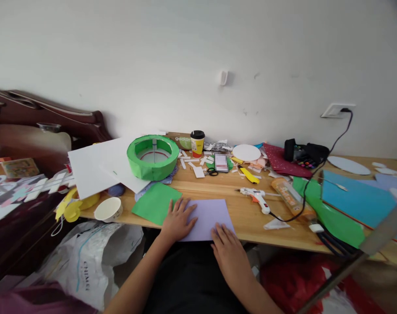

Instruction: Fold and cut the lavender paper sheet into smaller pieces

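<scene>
- Plain white wall (pixel 185 52) behind, w/ a small white hook and a wall socket (pixel 336 110) at right; black cable (pixel 329 152) runs from it down over the desk.
- Long light-wood desk (pixel 251 216) along the wall, cluttered w/ craft stuff.
- Pale lilac rectangular paper sheet (pixel 208 216) lies flat at the desk's near edge, centre, right in front of the person.
- Left hand (pixel 179 220) flat, fingers spread, palm down on the lilac sheet's left side; not gripping anything.
- Right hand (pixel 229 250) also flat and open, fingertips pressing the sheet's near right corner at the desk edge. Hands apart, sheet between them.
- Green square paper sheet (pixel 155 201) just left of the lilac one, edges touching or nearly, can't tell which.
- Green paper-covered ring (pixel 152 156) further back-left, sitting partly on big white sheets (pixel 97 168).
- White paper bowl (pixel 108 209) at near-left corner, beside yellow scraps.
- Paper coffee cup w/ black lid (pixel 197 143) behind, near the wall.
- White hot-glue gun (pixel 257 198) lying on its side right of the lilac sheet, well apart from the hands.
- Yellow utility knife (pixel 250 175), small scissors and white paper strips scattered mid-desk.
- White paper disc (pixel 246 152) and dark red sheet (pixel 280 161) further back; blue (pixel 358 198) and green card at far right.
- White plastic bag (pixel 87 257) on the floor, lower left.
</scene>
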A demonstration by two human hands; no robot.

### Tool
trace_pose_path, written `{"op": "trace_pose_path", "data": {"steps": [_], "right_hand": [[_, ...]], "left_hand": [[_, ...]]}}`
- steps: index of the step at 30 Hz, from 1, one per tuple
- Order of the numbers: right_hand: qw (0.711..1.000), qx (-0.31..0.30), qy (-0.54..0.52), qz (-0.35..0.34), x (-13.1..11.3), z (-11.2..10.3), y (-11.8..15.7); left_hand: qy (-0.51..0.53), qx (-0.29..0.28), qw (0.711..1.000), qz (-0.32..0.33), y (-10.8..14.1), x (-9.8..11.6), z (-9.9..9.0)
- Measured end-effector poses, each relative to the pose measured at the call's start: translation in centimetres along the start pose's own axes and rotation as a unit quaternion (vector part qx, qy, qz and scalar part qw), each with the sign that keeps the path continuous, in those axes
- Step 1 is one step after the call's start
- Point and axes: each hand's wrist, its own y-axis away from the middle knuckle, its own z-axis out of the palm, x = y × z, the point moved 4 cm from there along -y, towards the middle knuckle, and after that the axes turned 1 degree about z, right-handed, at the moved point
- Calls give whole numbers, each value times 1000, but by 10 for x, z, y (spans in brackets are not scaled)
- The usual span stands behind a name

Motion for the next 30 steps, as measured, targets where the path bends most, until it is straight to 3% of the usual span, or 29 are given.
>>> {"op": "trace_pose_path", "data": {"steps": [3, 5, 7, 9, 11, 14, 16, 21, 26, 30], "right_hand": [[999, 23, -34, -3, 7, -12, -4], [997, 30, -74, 10, 12, -24, -11], [990, 44, -129, 37, 15, -36, -16], [976, 52, -198, 70, 14, -47, -20], [957, 37, -270, 96, 7, -54, -23], [925, -5, -361, 119, -12, -58, -26], [906, -28, -404, 125, -25, -58, -29], [864, -71, -481, 133, -37, -51, -40], [785, -87, -596, 142, -37, -38, -48], [774, -62, -605, 176, -27, -32, -48]], "left_hand": [[102, 10, 995, 7, 5, -2, -10], [203, 81, 976, -10, 15, -1, -23], [295, 197, 933, -64, 33, 0, -36], [369, 276, 877, -132, 52, 6, -40], [446, 261, 842, -153, 63, 21, -36], [549, 150, 817, -100, 61, 50, -24], [594, 107, 794, -73, 56, 63, -18], [644, 107, 748, -123, 47, 67, -13], [620, 120, 752, -190, 50, 53, -9], [583, 152, 773, -199, 50, 32, -20]]}}
